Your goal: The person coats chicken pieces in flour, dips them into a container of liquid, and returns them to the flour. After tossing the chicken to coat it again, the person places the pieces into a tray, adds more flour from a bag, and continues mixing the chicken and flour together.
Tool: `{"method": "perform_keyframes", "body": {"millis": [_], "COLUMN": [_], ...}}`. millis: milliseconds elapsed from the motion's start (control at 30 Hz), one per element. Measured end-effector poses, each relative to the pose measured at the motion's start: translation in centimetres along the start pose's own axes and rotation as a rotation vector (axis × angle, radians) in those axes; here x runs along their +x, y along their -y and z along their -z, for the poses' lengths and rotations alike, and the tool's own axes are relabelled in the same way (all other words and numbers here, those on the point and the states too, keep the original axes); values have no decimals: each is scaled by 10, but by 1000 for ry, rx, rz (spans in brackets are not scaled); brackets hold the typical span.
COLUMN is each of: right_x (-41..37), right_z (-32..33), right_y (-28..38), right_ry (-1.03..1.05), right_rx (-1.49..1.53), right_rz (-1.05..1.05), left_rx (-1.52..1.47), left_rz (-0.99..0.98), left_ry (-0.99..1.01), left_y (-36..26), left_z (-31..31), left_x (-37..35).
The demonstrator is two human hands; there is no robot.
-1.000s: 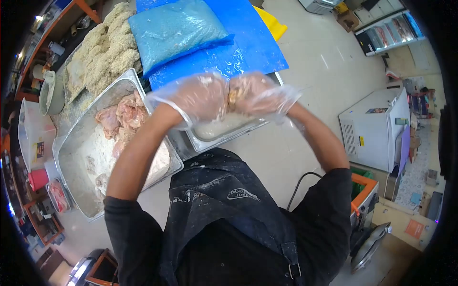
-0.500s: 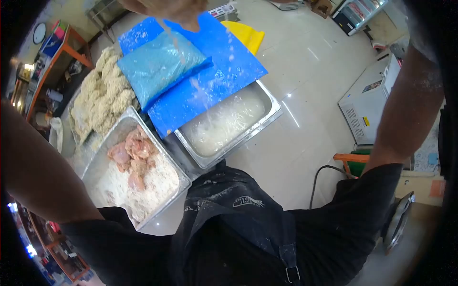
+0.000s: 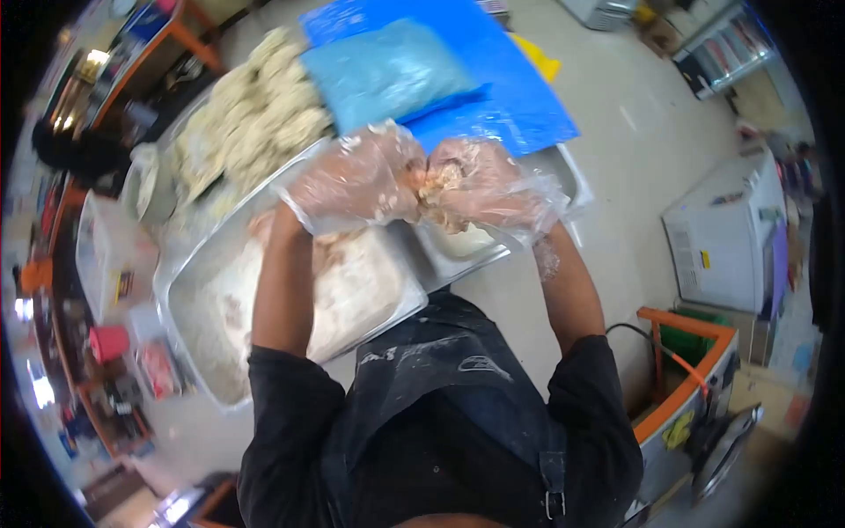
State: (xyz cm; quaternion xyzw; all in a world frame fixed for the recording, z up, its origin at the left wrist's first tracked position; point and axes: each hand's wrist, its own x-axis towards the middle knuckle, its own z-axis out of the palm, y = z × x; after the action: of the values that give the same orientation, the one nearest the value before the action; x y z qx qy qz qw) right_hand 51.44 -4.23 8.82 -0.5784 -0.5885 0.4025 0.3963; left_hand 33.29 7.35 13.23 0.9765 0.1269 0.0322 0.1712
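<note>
Above the liquid pan's point(image 3: 467, 259) left edge: left hand point(image 3: 359, 180), gloved, fingers curled nearly closed on one side of the coated meat piece point(image 3: 443, 183). Piece probably light, soft, slick inside; coating likely to shed if squeezed. Best hold: thickest part, both sides, light pressure. Right hand point(image 3: 493, 187), also gloved, mostly closed round the other side. Hidden: underside and most fingertips. Blur hides piece's shape, any bone. Left forearm point(image 3: 283, 286) covers some of the flour pan point(image 3: 412, 304); pan supports can't be made out.
</note>
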Motion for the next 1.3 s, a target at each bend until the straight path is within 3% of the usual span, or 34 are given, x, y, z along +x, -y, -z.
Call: {"method": "perform_keyframes", "body": {"millis": [100,267,333,433,500,567,633,667,700,733,900,933,1000,1067,1167,1300], "right_x": [36,94,107,121,118,105,90,79,63,54,86,90,97,107,91,104], "right_z": [-55,-131,-159,-201,-239,-288,-341,-359,-378,-390,-406,-402,-380,-364,-373,-390], "right_y": [41,41,32,47,29,12,36,34,23,17,19,7,-20,-19,-5,-26], "right_ry": [135,19,-129,70,423,910,1230,1135,1044,953,964,952,859,820,854,617], "right_rx": [158,-305,-347,-544,-505,-14,-736,-714,-686,-658,-621,-611,-378,-1198,-795,-1383], "right_rz": [70,88,170,321,634,126,201,264,321,376,299,301,504,1285,566,1001], "left_rx": [80,323,206,0,-50,-128,-150,-158,-59,-57,-260,-276,-305,-258,-58,35], "left_rz": [126,306,561,764,792,538,533,527,552,603,1076,1025,911,857,730,725], "left_ry": [-86,-373,-143,185,388,422,272,199,522,459,207,252,347,322,246,102], "left_y": [74,107,141,139,153,149,129,124,119,129,159,152,133,130,127,106], "left_z": [18,26,0,-10,-62,-116,-134,-140,-100,-104,-114,-103,-83,-105,-143,-116], "left_x": [-82,-198,-264,-329,-374,-412,-424,-423,-405,-416,-445,-437,-421,-426,-443,-462]}}
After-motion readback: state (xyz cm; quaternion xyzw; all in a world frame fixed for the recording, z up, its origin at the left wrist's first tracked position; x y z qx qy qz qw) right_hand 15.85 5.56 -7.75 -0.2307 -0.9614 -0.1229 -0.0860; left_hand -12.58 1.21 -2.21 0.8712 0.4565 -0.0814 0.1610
